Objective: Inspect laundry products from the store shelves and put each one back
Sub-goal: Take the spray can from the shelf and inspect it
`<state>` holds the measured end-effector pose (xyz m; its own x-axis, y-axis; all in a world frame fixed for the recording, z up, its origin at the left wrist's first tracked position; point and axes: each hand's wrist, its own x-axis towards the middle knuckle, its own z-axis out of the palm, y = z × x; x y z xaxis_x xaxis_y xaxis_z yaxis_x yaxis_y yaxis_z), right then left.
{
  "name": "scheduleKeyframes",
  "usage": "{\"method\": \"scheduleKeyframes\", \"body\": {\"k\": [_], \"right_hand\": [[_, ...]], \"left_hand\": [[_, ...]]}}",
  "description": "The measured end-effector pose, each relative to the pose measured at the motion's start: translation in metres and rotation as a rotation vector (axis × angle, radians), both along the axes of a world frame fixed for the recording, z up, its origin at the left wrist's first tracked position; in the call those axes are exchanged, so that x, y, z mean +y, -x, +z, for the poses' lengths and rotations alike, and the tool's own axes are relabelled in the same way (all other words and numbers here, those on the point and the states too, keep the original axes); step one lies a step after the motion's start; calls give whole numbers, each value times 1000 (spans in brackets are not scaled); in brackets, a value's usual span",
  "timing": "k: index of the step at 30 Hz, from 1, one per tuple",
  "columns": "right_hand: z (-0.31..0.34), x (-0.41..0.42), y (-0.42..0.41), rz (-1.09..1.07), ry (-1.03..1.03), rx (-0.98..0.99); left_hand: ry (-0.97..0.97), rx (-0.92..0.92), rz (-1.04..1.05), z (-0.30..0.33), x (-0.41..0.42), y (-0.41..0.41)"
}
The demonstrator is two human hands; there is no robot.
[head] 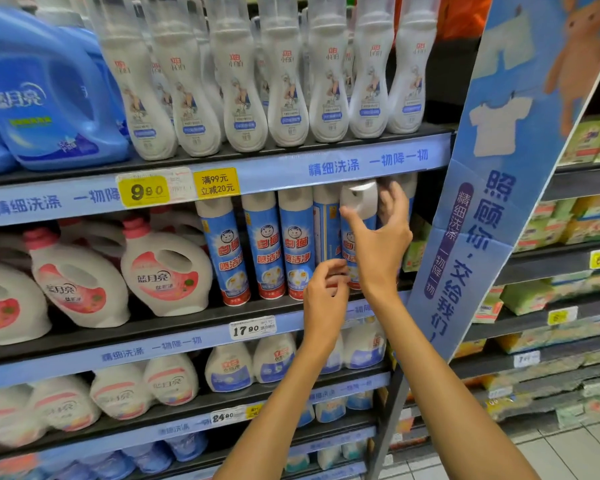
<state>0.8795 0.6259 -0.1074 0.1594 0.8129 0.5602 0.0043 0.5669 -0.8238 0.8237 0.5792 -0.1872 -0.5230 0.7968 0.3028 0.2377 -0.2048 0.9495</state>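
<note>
Both hands (378,244) at spray can (359,216), shelf (187,323).

We count seven tall white plastic bottles (243,98) along the top shelf, five blue-and-white spray cans (267,247) below, three yellow price tags (144,191) and two hands (378,244).
</note>
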Motion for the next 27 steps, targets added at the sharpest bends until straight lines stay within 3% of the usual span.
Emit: {"method": "scheduleKeyframes", "body": {"k": [10, 15, 19, 23, 27], "right_hand": [[-1, -25, -16, 97, 6, 83], [8, -33, -31, 199, 26, 168], [7, -23, -41, 461, 212, 229], [-3, -23, -41, 903, 595, 348], [-13, -31, -31, 978, 563, 409]], "left_hand": [[63, 127, -30, -4, -5, -1], [69, -17, -269, 0, -30, 0], [63, -146, -306, 3, -60, -1], [220, -362, -357, 1, -86, 5], [275, -356, -360, 5, -97, 10]]}}
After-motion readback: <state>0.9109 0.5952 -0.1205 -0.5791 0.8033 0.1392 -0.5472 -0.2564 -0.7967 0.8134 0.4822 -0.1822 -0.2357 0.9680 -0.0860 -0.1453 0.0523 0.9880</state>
